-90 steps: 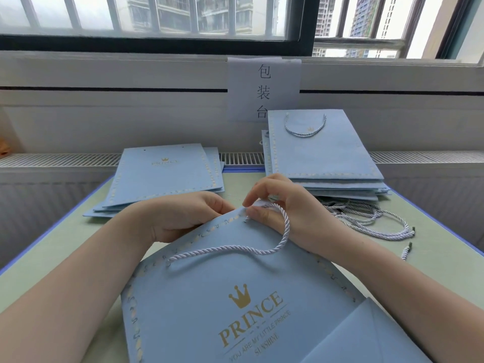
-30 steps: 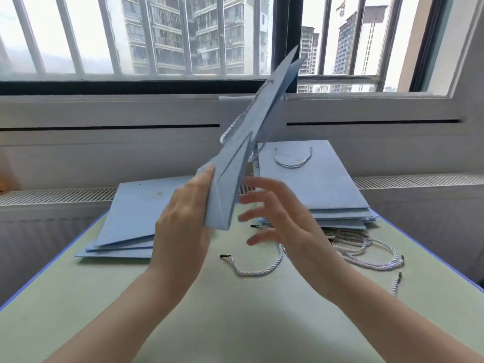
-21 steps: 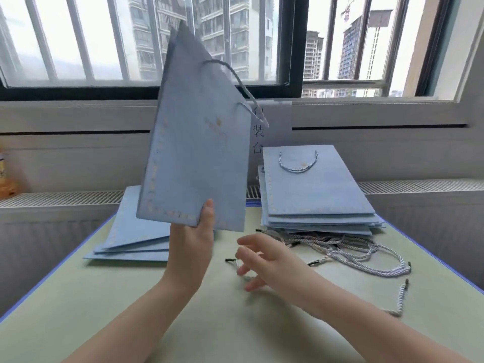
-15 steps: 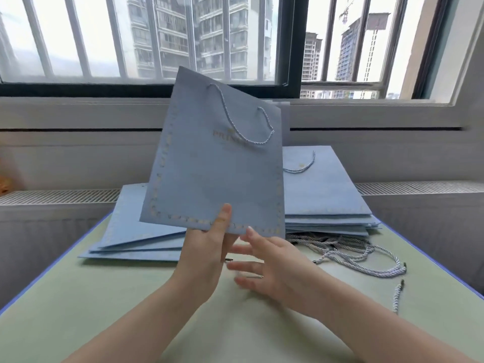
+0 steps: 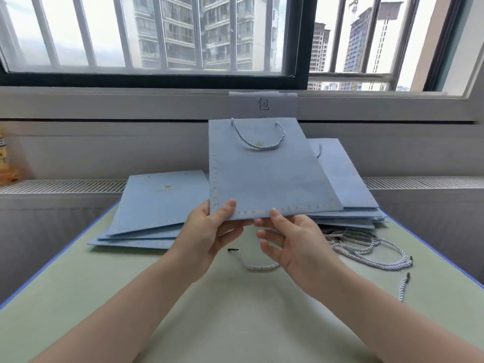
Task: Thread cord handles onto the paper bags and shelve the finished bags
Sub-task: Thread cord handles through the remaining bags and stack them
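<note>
A pale green table (image 5: pixel 104 297) with a blue edge stands below a barred window (image 5: pixel 157 35) facing tower blocks. Both hands hold a flat light-blue paper bag with a twisted cord handle (image 5: pixel 264 176) above it: left hand (image 5: pixel 209 231) and right hand (image 5: pixel 296 242) pinch its near edge. It hides much of the right-hand stack of finished bags (image 5: pixel 348 189) and a paper sign (image 5: pixel 263 104). Loose cords (image 5: pixel 366 247) lie beside.

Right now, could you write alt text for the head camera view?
Both hands, left hand and right hand, hold a handled blue paper bag above a green table, between two bag stacks, with loose cords at right.
</note>
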Tool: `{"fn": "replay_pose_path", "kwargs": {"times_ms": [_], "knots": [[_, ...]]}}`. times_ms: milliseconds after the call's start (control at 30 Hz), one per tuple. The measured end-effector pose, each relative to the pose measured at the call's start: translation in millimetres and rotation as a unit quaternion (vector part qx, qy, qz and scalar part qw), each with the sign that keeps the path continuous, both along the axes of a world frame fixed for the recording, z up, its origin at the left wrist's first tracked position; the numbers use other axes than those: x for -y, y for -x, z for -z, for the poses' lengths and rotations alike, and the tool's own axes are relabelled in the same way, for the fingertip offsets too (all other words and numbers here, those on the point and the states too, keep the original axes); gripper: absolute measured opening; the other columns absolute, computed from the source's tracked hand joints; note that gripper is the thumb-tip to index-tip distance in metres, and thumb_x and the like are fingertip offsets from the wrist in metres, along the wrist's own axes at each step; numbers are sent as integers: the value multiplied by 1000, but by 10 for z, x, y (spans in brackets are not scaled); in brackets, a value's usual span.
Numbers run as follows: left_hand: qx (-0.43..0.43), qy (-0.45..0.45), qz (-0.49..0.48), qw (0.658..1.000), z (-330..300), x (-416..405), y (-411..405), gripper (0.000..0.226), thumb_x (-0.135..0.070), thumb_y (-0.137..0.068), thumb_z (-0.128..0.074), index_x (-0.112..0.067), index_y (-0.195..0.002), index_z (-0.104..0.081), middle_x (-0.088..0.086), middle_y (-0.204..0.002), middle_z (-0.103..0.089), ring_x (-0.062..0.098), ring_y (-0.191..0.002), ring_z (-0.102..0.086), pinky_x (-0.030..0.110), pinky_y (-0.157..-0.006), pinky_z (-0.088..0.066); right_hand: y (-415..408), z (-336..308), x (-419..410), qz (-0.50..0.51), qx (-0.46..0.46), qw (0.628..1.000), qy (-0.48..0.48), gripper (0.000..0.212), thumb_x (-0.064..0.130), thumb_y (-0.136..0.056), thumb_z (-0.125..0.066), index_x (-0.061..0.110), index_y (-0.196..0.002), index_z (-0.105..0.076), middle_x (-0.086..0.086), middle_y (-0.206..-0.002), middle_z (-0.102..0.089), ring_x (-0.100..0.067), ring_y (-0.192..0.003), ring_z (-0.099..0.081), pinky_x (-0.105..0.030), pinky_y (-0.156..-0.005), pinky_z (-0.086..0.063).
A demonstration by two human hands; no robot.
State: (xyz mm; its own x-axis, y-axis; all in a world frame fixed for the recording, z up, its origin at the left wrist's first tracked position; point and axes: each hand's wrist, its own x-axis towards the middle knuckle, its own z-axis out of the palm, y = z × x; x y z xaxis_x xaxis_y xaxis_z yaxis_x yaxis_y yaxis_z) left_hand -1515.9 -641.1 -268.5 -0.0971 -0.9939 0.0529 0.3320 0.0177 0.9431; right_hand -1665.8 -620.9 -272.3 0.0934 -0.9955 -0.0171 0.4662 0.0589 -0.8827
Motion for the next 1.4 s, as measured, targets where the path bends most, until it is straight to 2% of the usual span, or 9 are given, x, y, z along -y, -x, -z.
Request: {"fn": "replay_pose_path", "kwargs": {"times_ms": [167,300,367,533,833,1000,1100,1233,1400], "knots": [[291,106,-37,950,-22,-12,-7,56,-56,-84,-41,-13,-114,-59,1,-107,-70,14,-96,-66,24,-74,-50,66,-80,57,40,61,997,-4,15,7,-97,-48,1,-83,-51,-10,-61,-66,-12,-51,-63,-18,-49,-53],[685,210,-184,673,91,124,-197,51,-50,-96,-35,-20,-136,-46,-2,-130,-53,19,-123,-42,33,-93,-37,385,-142,250,96,39,995,-9,19,5,-97,-46,0,-80,-51,-6,-55,-62,-9,-46,-59,-17,-46,-50],[749,168,-186,613,152,214,-312,47,-43,-98,-38,-23,-141,-38,0,-139,-44,23,-131,-32,36,-99,-33,529,-130,342,117,36,992,-19,20,5,-98,-45,0,-79,-50,-5,-53,-61,-8,-45,-59,-16,-44,-49],[776,51,-172,605,232,338,-512,52,-47,-97,-37,-22,-142,-32,7,-140,-42,30,-131,-32,42,-102,-30,658,-17,518,153,54,986,-34,13,4,-98,-46,-5,-89,-51,-8,-53,-66,-11,-50,-66,-15,-47,-51],[786,45,-186,587,220,409,-665,50,-52,-95,-40,-17,-129,-46,7,-130,-53,29,-122,-42,37,-93,-34,558,-20,606,177,95,978,-55,14,-3,-98,-36,-10,-101,-47,-21,-64,-66,-24,-50,-67,-21,-46,-53],[799,65,-221,555,219,502,-716,40,-52,-93,-45,-13,-84,-50,8,-100,-63,28,-97,-53,32,-72,-35,329,-103,297,114,-208,971,4,19,9,-97,-41,3,-87,-56,-10,-69,-62,-14,-51,-61,-23,-50,-55],[854,101,-228,456,217,463,-644,39,-48,-98,-37,-16,-86,-55,2,-74,-52,23,-78,-51,28,-63,-33,116,8,159,-6,-491,860,140,22,26,-98,-47,11,-92,-62,0,-82,-65,-9,-70,-59,-27,-69,-50],[859,124,-232,440,230,454,-650,38,-44,-101,-30,-18,-85,-52,0,-73,-45,22,-72,-50,27,-60,-33,-51,173,80,-80,-722,633,268,30,48,-88,-55,25,-107,-60,6,-111,-52,-12,-106,-44,-34,-93,-39],[840,159,-266,445,256,451,-645,20,-17,-99,-42,-21,-93,-60,-3,-67,-41,22,-65,-45,25,-53,-26,-71,165,43,-50,-730,599,324,9,28,-94,-50,22,-96,-56,5,-102,-55,-17,-99,-50,-37,-89,-42]]}}
